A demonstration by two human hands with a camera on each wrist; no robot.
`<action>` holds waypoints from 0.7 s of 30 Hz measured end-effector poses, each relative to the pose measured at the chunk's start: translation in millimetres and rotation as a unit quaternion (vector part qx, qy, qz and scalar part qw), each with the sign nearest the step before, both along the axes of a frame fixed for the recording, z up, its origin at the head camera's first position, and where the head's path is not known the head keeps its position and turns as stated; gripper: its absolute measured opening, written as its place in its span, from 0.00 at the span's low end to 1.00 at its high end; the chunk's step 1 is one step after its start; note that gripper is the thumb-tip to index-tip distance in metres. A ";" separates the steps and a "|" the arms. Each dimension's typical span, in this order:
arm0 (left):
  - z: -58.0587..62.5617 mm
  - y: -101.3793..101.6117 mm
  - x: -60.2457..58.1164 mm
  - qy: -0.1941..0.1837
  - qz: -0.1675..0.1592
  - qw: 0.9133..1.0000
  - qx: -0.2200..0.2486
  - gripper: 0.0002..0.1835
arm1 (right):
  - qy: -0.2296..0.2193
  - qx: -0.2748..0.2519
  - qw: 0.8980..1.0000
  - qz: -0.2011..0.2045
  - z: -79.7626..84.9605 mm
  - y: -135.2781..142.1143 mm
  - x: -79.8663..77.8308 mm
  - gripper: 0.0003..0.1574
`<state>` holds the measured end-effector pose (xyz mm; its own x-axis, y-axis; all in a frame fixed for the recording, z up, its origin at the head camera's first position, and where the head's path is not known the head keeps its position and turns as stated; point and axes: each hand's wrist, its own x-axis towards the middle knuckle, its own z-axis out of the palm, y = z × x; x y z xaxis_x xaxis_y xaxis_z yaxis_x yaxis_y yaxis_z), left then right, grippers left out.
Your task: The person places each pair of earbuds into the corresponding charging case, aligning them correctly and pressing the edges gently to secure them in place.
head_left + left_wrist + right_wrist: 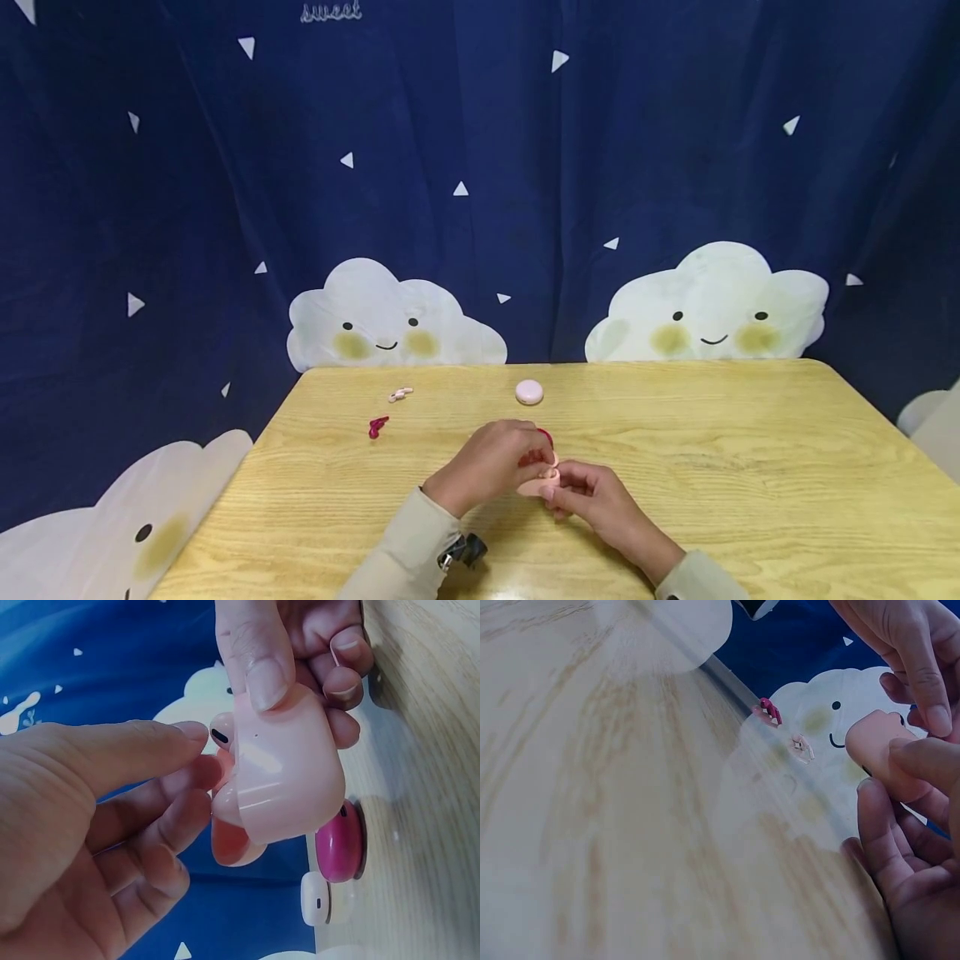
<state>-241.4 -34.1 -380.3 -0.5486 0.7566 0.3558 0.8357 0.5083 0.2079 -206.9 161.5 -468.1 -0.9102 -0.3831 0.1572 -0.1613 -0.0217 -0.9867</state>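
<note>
My right hand (603, 504) holds a peach-pink earbud case (289, 765) up over the table, thumb on its face and fingers behind. Its lid (236, 847) hangs open. Two matching earbuds show at the mouth; the upper earbud (223, 729) has a dark oval sensor, and the lower earbud (229, 804) sits beside it. My left hand (97, 817) is at this mouth, thumb tip right by the upper earbud, other fingers loosely bent near the lid. From the head view, the left hand partly covers a magenta case (547, 435) on the table.
A pale pink case (528, 392) lies farther back on the wooden table (712, 450). To the left are magenta earbuds (378, 427) and pale pink earbuds (401, 394). A dark blue curtain (495, 125) with cloud prints hangs behind the table's far edge.
</note>
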 end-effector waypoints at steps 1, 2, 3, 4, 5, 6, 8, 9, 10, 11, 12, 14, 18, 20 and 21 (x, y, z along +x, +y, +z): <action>-0.4 0.2 -0.3 -0.002 -0.002 1.000 0.000 0.02 | -0.001 -0.001 1.000 0.001 0.0 0.0 0.1 0.18; -0.8 0.3 -0.6 -0.004 -0.004 1.000 -0.001 0.02 | -0.004 -0.002 1.000 0.002 -0.1 0.1 0.2 0.18; -1.2 0.4 -0.8 -0.004 -0.005 1.000 -0.002 0.03 | -0.004 -0.002 1.000 0.003 -0.1 0.2 0.2 0.19; -1.7 0.4 -1.0 -0.004 -0.006 1.000 -0.002 0.03 | -0.006 -0.003 1.000 0.004 0.0 0.1 0.2 0.19; -2.0 0.5 -1.3 -0.003 -0.006 1.000 -0.002 0.03 | -0.007 -0.003 1.000 0.003 0.2 0.0 0.0 0.19; -2.4 0.5 -1.5 -0.002 -0.006 1.000 -0.002 0.03 | -0.007 -0.004 1.000 0.003 0.3 0.0 -0.2 0.20; -2.7 0.7 -1.8 -0.004 -0.005 1.000 -0.002 0.02 | -0.006 -0.003 1.000 0.002 0.2 0.2 -0.9 0.20; -2.9 0.7 -1.7 -0.004 -0.004 1.000 -0.003 0.02 | -0.005 -0.003 1.000 0.002 0.2 0.3 -1.0 0.20; -3.0 0.7 -1.6 -0.006 -0.003 1.000 -0.005 0.02 | -0.006 -0.002 1.000 0.003 0.2 0.4 -0.9 0.20; -3.1 0.7 -1.4 -0.008 -0.001 1.000 -0.007 0.01 | -0.006 -0.001 1.000 0.004 0.1 0.5 -0.9 0.20; -3.0 0.8 -1.3 -0.010 0.001 1.000 -0.010 0.01 | -0.005 0.002 1.000 0.004 -0.1 0.7 -0.9 0.19; -2.8 1.0 -1.3 -0.012 0.004 1.000 -0.014 0.01 | -0.007 0.006 1.000 0.002 -0.1 0.6 -0.8 0.19; -1.6 1.2 -1.6 -0.014 0.010 1.000 -0.014 0.02 | -0.007 0.012 1.000 -0.007 0.7 0.1 -1.0 0.19; -1.1 0.8 -1.5 -0.016 0.010 1.000 -0.014 0.02 | -0.003 0.010 1.000 -0.005 0.8 0.0 -1.2 0.19; -1.0 0.5 -1.5 -0.017 0.010 1.000 -0.013 0.02 | -0.001 0.010 1.000 -0.002 0.9 0.1 -1.1 0.19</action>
<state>-242.9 -33.6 -381.3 -0.5748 0.7546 0.3164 0.8183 0.5301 0.2222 -208.0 161.6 -467.2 -0.9123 -0.3820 0.1476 -0.1591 -0.0013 -0.9873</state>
